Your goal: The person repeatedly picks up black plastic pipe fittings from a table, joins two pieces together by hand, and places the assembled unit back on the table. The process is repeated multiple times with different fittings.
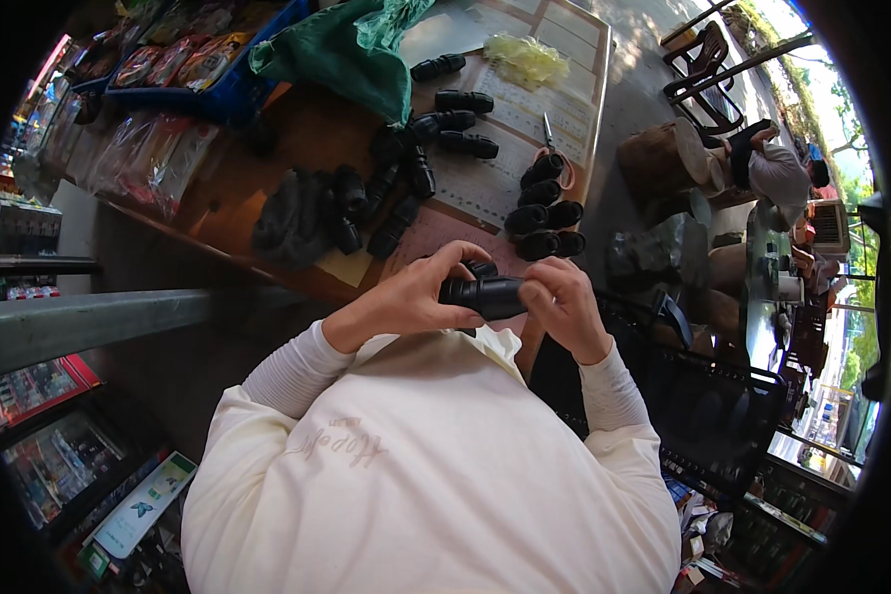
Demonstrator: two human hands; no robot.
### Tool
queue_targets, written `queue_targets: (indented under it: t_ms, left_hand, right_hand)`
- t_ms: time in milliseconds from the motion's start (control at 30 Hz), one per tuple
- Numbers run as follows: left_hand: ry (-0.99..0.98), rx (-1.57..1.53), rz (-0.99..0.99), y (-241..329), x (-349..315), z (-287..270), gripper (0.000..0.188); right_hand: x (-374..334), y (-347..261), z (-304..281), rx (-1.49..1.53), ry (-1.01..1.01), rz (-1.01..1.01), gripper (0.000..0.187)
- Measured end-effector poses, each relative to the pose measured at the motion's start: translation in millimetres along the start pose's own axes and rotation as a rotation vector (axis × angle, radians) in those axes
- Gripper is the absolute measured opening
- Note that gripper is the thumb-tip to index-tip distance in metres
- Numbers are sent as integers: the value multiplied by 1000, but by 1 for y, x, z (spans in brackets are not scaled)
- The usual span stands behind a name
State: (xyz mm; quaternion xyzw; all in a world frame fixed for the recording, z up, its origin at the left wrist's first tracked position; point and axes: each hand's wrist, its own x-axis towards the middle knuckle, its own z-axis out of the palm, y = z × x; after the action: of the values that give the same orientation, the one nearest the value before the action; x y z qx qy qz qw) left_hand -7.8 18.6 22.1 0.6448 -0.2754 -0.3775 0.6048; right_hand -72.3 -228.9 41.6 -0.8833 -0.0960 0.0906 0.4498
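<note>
In front of my chest, over the table's near edge, I hold a black ribbed tube-shaped part (493, 295) lying roughly level. My left hand (406, 295) is closed round its left end, thumb below and fingers above. With bent fingers, my right hand (566, 300) grips the right end. Another black part (480, 267) shows just behind the held one, partly covered by my left fingers. Several similar black parts (540, 193) stand grouped beyond my right hand. More lie in a loose heap (376, 193) beyond my left hand, beside a dark mesh bag (292, 218).
A green plastic sack (342, 54) lies on the wooden table (233, 188) at the far left, near a blue crate (238, 94). Scissors (547, 134) and crumpled yellowish plastic (525, 61) rest farther back. A metal bar (119, 322) runs at left; a black chair (708, 411) stands at right.
</note>
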Motion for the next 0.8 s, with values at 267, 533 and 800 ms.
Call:
queue_targets:
  t_ms: [267, 533, 800]
  left_hand:
    - [-18, 13, -23, 0, 0, 1, 72]
    - [40, -5, -1, -10, 3, -4, 71]
    - [193, 263, 123, -2, 14, 8, 80]
  right_hand:
    - [4, -4, 4, 52, 65, -17, 39]
    - [3, -7, 3, 97, -8, 23, 66]
    - [15, -6, 13, 128, 93, -66, 39]
